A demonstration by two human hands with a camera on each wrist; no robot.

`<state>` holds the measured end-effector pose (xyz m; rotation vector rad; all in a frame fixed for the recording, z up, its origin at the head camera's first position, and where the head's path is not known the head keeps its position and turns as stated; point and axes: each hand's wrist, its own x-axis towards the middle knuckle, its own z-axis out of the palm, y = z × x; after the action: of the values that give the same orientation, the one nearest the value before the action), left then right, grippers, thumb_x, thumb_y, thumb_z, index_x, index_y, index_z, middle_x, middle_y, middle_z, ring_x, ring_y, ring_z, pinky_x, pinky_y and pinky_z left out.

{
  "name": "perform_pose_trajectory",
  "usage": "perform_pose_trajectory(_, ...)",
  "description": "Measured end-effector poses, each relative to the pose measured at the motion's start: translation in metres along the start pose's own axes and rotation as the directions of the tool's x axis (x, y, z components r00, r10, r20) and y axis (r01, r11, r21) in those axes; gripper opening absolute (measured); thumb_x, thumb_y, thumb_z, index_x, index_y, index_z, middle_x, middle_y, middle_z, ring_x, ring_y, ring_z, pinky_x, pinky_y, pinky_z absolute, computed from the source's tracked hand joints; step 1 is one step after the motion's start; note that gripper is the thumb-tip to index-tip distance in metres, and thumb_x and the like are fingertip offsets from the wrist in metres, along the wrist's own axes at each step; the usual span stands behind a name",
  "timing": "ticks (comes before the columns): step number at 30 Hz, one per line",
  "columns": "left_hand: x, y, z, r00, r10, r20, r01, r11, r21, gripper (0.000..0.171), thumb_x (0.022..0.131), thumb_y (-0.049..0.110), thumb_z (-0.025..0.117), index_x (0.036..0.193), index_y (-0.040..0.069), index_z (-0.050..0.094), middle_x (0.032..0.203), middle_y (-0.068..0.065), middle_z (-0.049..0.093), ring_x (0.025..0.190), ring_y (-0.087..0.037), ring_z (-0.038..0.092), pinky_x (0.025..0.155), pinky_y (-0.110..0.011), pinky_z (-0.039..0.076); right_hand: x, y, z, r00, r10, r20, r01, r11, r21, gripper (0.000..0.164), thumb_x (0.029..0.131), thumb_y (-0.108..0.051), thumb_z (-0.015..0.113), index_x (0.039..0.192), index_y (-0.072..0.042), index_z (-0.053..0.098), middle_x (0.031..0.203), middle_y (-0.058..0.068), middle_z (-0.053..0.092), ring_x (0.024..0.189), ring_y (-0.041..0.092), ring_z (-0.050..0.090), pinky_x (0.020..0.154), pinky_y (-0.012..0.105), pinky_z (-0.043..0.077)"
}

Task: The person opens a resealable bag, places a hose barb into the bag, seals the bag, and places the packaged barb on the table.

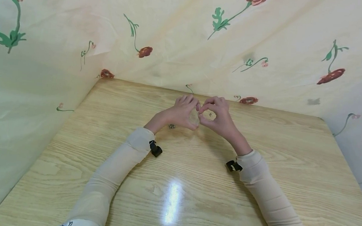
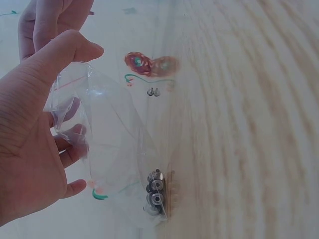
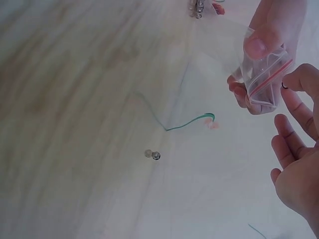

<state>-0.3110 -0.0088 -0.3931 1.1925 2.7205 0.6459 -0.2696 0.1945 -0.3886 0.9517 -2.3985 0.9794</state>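
My left hand (image 1: 182, 113) holds a clear zip bag (image 2: 114, 134) near its mouth, the thumb at one side and the fingers at the other. A red line runs along the bag's closure. Several small round metal pieces (image 2: 156, 191) lie together in the bag's low corner, close to the tabletop. Beside the bag's mouth, my right hand (image 1: 218, 117) pinches a tiny dark piece (image 3: 284, 85) between thumb and index finger; its exact kind is too small to tell. One loose small metal piece (image 3: 156, 155) sits on the table beyond the right hand's fingers.
The wooden table (image 1: 194, 198) ends at the back against a flowered curtain (image 1: 173, 39), which also hangs at the left. A pale surface (image 1: 352, 139) borders the right side. Black wrist-worn cameras (image 1: 155, 149) sit at both cuffs.
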Motion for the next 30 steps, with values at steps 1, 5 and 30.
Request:
perform_pose_trajectory(1,0.0,0.0,0.0002,1.0,-0.001,-0.001,0.001,1.0,0.001,0.054,0.082,0.043,0.073,0.119,0.015,0.044,0.119,-0.007,0.037,0.11,-0.027,0.031,0.1,-0.045,0.025,-0.0002,0.0003,0.0006,1.0,-0.002,0.002,0.002,1.0,-0.003,0.007,0.082,-0.004,0.077,0.088,-0.006,0.075,0.11,0.017,0.061,0.102,0.035,0.044,0.098,0.057,0.024)
perform_pose_trajectory(5,0.0004,0.0004,0.0002,1.0,-0.004,-0.005,0.004,1.0,0.009,0.055,0.082,0.042,0.073,0.119,0.015,0.045,0.12,-0.006,0.038,0.11,-0.026,0.031,0.101,-0.045,0.025,-0.0003,0.0002,0.002,1.0,-0.005,0.008,0.006,1.0,-0.005,0.007,0.082,-0.003,0.077,0.088,-0.006,0.075,0.109,0.016,0.06,0.102,0.035,0.043,0.099,0.058,0.023)
perform_pose_trajectory(30,0.0003,-0.0002,0.0013,1.0,0.015,-0.005,-0.015,1.0,0.018,0.054,0.082,0.042,0.073,0.119,0.015,0.045,0.118,-0.007,0.038,0.107,-0.026,0.031,0.094,-0.042,0.025,-0.0018,-0.0009,0.0048,1.0,-0.007,0.013,0.007,1.0,0.011,0.009,0.083,-0.004,0.079,0.091,-0.005,0.076,0.11,0.016,0.06,0.106,0.036,0.044,0.1,0.06,0.023)
